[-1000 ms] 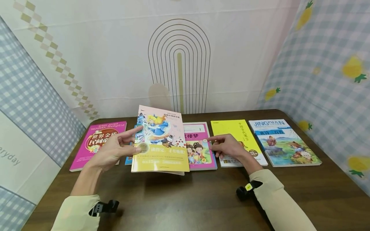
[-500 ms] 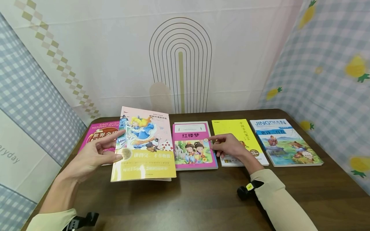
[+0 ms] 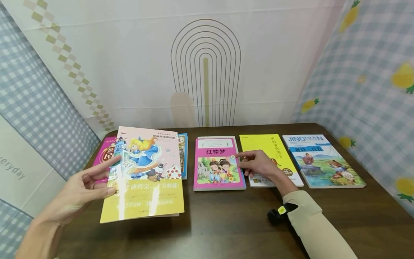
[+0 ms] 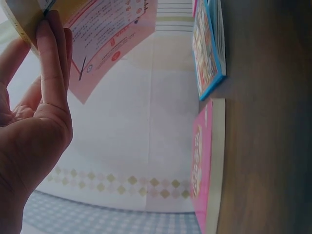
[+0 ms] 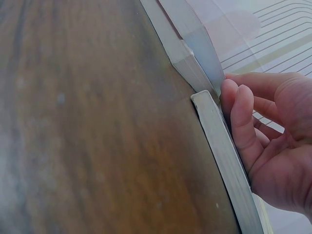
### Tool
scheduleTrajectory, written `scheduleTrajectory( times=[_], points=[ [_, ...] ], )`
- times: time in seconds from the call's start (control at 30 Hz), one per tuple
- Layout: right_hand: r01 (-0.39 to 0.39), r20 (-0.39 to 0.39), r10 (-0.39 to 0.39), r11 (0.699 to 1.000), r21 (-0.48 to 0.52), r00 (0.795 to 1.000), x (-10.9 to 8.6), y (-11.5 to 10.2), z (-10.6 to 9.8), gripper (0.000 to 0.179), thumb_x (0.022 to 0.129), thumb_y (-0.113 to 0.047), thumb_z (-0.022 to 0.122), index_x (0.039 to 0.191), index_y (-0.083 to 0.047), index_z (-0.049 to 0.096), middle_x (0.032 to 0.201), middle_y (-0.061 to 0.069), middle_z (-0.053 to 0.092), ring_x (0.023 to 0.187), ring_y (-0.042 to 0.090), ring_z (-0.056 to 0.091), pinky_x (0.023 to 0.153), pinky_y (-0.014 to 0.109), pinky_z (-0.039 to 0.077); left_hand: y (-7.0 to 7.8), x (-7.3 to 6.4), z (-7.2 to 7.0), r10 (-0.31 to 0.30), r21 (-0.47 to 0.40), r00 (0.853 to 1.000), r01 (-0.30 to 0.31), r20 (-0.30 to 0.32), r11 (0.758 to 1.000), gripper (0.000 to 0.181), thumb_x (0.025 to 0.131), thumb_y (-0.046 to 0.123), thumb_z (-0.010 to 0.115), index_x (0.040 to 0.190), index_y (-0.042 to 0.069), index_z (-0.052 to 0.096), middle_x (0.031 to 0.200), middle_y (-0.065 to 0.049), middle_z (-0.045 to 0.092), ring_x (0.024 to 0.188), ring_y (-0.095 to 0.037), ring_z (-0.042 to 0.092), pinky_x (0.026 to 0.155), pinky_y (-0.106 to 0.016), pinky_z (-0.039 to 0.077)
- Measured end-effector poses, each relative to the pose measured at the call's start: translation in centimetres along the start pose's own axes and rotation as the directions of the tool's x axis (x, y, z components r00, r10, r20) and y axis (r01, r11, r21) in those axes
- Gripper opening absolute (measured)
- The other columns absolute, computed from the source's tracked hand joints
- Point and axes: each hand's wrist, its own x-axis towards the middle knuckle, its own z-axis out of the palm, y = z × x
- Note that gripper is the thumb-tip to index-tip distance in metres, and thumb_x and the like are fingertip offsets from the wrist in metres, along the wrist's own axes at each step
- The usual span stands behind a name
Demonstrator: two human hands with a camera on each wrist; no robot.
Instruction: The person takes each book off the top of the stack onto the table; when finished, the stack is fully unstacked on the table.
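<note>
My left hand point(image 3: 72, 194) grips a pink picture book point(image 3: 145, 154) with a yellow lower band by its left edge, thumb in front and fingers behind. It is held above the table, tilted toward the camera. In the left wrist view, red print shows on the book's underside point(image 4: 112, 34). My right hand point(image 3: 260, 165) pinches the right edge of a magenta-bordered book point(image 3: 215, 149) with two cartoon figures, which lies on another book. In the right wrist view, the fingertips point(image 5: 229, 92) meet at that upper book's edge.
On the brown table point(image 3: 226, 223), a blue book point(image 3: 183, 158) and a magenta book point(image 3: 104, 151) lie partly hidden behind the held book. A yellow book point(image 3: 260, 144) lies under the right hand, with a landscape-cover book point(image 3: 323, 162) farther right. Cloth point(image 3: 139, 79) hangs behind.
My left hand has carried the picture book left and nearer the camera, uncovering the magenta-bordered book and part of the blue one. My right hand has stayed at the magenta-bordered book's edge.
</note>
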Motion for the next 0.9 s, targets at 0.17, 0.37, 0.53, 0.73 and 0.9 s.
scheduleTrajectory(
  times=[0.17,0.37,0.53,0.73,0.9],
  points=[
    [0.013,0.011,-0.013,1.000,-0.001,1.000,-0.1,0.0,0.0,0.049,0.098,-0.024,0.077,0.144,-0.011,0.066,0.100,0.015,0.066,0.065,0.019,0.066,0.058,0.023,0.057,-1.0,-2.2,-1.2,0.068,-0.037,0.996,-0.066,0.060,0.997,0.079,0.098,-0.025,0.048,0.166,0.014,0.036,0.124,-0.008,0.075,0.107,-0.010,0.074,0.090,-0.029,0.063],
    [0.007,-0.001,-0.007,1.000,0.004,1.000,-0.1,-0.1,-0.1,0.047,0.097,-0.024,0.079,0.141,-0.014,0.069,0.099,0.015,0.067,0.065,0.020,0.066,0.058,0.024,0.057,-1.7,-5.3,-2.7,0.049,-0.062,0.997,-0.045,0.067,0.997,0.081,0.098,-0.026,0.043,0.168,0.013,0.030,0.128,-0.009,0.074,0.111,-0.012,0.073,0.093,-0.030,0.063],
    [0.002,-0.009,-0.002,1.000,-0.007,1.000,-0.2,0.0,-0.3,0.047,0.097,-0.025,0.078,0.142,-0.015,0.069,0.099,0.015,0.067,0.065,0.020,0.066,0.059,0.024,0.058,-2.4,-7.7,-3.8,-0.037,-0.011,0.999,0.037,0.021,0.999,0.083,0.101,-0.022,0.043,0.168,0.026,0.031,0.130,-0.007,0.074,0.106,-0.017,0.075,0.087,-0.032,0.064],
    [0.001,-0.014,-0.001,1.000,-0.015,1.000,-0.2,0.1,-0.7,0.048,0.097,-0.027,0.079,0.142,-0.015,0.069,0.099,0.015,0.068,0.066,0.021,0.067,0.060,0.025,0.058,-3.1,-10.1,-4.9,-0.196,-0.024,0.980,0.196,-0.029,0.980,0.082,0.107,-0.013,0.041,0.162,0.047,0.034,0.139,0.012,0.069,0.106,-0.020,0.075,0.086,-0.034,0.064],
    [0.010,0.005,-0.010,1.000,-0.011,1.000,-0.3,0.0,-0.9,0.048,0.099,-0.023,0.076,0.144,-0.012,0.066,0.102,0.015,0.066,0.067,0.020,0.067,0.060,0.025,0.058,-3.4,-11.3,-5.4,-0.211,-0.145,0.976,0.218,0.059,0.965,0.082,0.109,-0.012,0.035,0.162,0.049,0.033,0.141,0.006,0.069,0.117,-0.026,0.073,0.082,-0.040,0.065]
  ],
)
